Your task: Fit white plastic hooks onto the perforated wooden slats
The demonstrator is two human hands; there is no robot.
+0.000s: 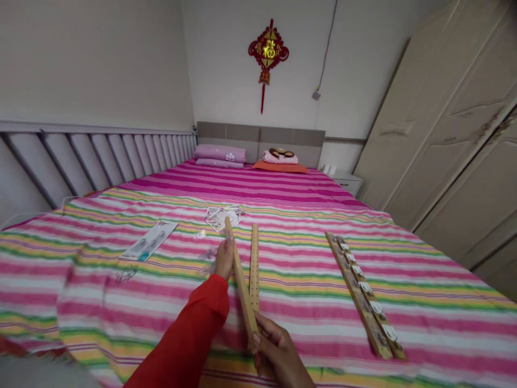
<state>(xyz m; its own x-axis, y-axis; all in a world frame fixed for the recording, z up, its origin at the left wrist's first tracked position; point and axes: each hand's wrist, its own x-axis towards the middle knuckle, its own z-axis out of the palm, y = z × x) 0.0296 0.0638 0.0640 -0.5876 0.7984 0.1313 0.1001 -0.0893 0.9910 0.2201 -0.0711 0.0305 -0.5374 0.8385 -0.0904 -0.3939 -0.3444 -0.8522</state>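
Stick (242,280): left hand (225,257) clasps far part from left, right hand (278,345) pinches near end; holed strip (254,264) just right.

My feed is dim and soft; wide-angle stretch tilts the tall cream panelled wardrobe (438,116) at two o'clock.

A held strip (241,280) runs from the left fingers (225,246) back to the right fingers (270,326). On the bed (299,264), another strip (254,258) lies just right of the left fingers, two boards (350,277) well right of all fingers, a package (151,240) well left, packaging (216,215) just beyond the left fingers; the headboard (293,141) stands far beyond.
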